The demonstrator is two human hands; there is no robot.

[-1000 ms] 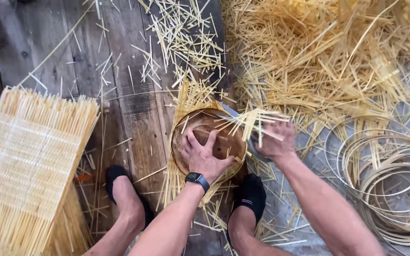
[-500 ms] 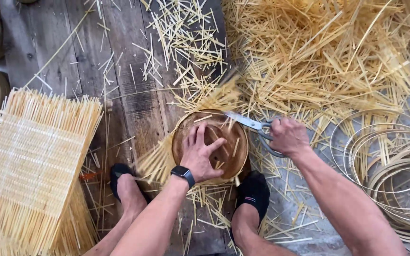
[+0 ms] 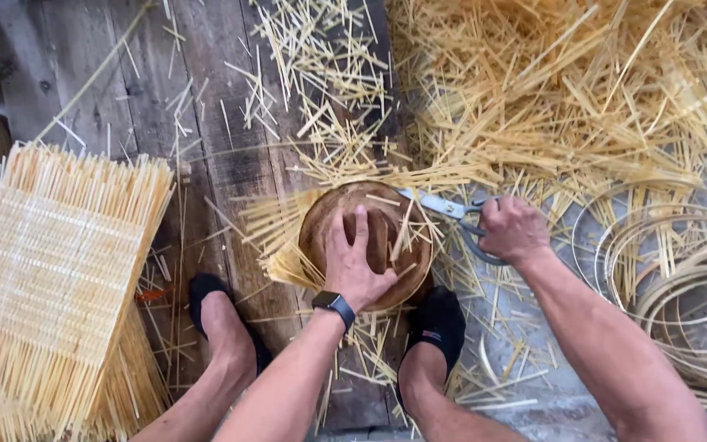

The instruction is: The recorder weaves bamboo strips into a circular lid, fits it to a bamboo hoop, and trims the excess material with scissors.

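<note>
Old grey wooden boards [image 3: 83,74] make the floor, and yellow straw-like cut strips [image 3: 566,90] lie all over it, heaped thick beyond the right hand.

The left hand [image 3: 355,266] lies flat and open inside a round brown bowl-shaped mould [image 3: 321,225], fingers spread, pressing down. It grips nothing. A dark watch [image 3: 334,306] sits on that wrist. Thin strips [image 3: 276,237] stick out from under the mould on the far side from the scissors. A few loose strips lie inside the mould beside the fingers.

The right hand [image 3: 514,231] is closed around the handles of a pair of scissors [image 3: 443,206]. The blades point at the mould's rim, just past the left fingertips.

Half a second ago the scissors sat a bit farther up the rim; now they are lower along the edge. The bunch of strips that stood up behind the mould a second ago is gone from there, and the strips now fan out to the side. The left hand has stayed pressed in the mould.

Two feet in black slippers [image 3: 439,323] sit just below the mould, one on each side of the left arm.

Well away past the left arm is a flat woven mat [image 3: 51,270]. Beyond the right arm lie coiled thin hoops [image 3: 681,286].
</note>
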